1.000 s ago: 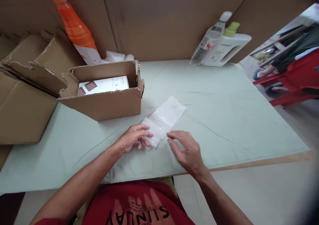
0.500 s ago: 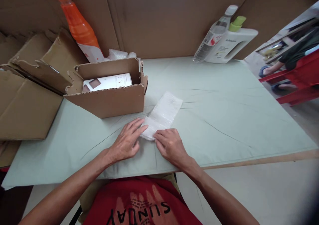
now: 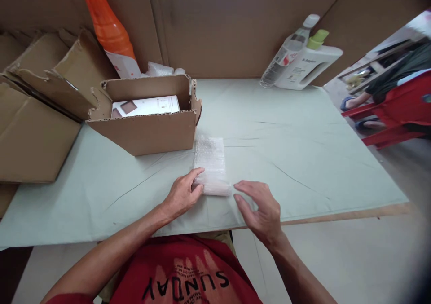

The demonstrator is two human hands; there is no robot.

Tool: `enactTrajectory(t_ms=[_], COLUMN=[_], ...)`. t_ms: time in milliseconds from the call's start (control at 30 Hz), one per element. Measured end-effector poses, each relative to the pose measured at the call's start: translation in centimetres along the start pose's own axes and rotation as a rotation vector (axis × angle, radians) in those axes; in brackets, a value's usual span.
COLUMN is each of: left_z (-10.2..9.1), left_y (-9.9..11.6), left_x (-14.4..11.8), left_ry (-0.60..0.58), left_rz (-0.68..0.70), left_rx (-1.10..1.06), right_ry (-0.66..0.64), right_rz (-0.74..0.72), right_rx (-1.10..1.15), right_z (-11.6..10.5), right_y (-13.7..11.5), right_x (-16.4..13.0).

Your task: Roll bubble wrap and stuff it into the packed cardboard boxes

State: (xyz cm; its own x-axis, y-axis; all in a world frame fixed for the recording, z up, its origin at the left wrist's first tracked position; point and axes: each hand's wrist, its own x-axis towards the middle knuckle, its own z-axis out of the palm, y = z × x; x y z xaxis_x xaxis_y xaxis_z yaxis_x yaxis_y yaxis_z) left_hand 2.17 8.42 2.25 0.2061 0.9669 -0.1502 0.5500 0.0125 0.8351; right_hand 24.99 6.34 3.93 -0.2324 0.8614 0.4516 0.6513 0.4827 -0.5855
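Observation:
A strip of bubble wrap (image 3: 210, 156) lies on the cloth-covered table, its near end folded or rolled over into a flat bundle. Whether anything is inside the fold I cannot tell. My left hand (image 3: 183, 191) pinches the left side of that near end between thumb and fingers. Just off the right side, my right hand (image 3: 261, 207) hovers with thumb and fingers apart, holding nothing. Beyond the wrap, to the left, stands an open cardboard box (image 3: 151, 135) with a white printed box (image 3: 148, 106) inside it.
More open cardboard boxes (image 3: 37, 129) crowd the left side. An orange bottle (image 3: 111, 30) stands at the back left. A clear plastic bottle (image 3: 286, 55) and a white jug with a green cap (image 3: 306, 68) lean at the back right. Past the table, a person's legs show by a red chair (image 3: 404, 102).
The bubble wrap has turned from slanting right to pointing nearly straight away from me. My right hand has let go and moved right, its fingers opening; my left hand now grips the left side.

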Motion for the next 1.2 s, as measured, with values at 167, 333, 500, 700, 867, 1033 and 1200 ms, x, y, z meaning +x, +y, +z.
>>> enactTrajectory(t_ms=[167, 333, 500, 700, 867, 1033, 1200], left_z=[0.7, 0.8, 0.3, -0.1, 0.1, 0.7, 0.5], left_y=[-0.4, -0.9, -1.6, -0.8, -0.1, -0.5, -0.3], left_x=[0.8, -0.1, -1.8, -1.7, 0.1, 1.4, 0.5], left_ry=[0.125, 0.269, 0.166, 0.104, 0.121, 0.227, 0.299], left_rz=[0.122, 0.403, 0.545, 0.289, 0.072, 0.131, 0.044], left_rx=[0.063, 0.225, 0.244, 0.054, 0.081, 0.207, -0.044], right_ry=[-0.279, -0.287, -0.359, -0.461, -0.112, -0.216, -0.284], right_rz=[-0.239, -0.245, -0.194, 0.05, -0.107, -0.295, -0.276], right_rx=[-0.212, -0.308, -0.133, 0.102, -0.127, -0.275, -0.323], right_z=[2.1, 3.5, 2.5, 1.7, 1.9, 2.2, 3.4], right_y=[0.2, 1.7, 1.7, 2.2, 2.1, 1.2, 2.0], right_x=[0.1, 1.3, 1.8, 1.5, 1.6, 1.5, 2.3])
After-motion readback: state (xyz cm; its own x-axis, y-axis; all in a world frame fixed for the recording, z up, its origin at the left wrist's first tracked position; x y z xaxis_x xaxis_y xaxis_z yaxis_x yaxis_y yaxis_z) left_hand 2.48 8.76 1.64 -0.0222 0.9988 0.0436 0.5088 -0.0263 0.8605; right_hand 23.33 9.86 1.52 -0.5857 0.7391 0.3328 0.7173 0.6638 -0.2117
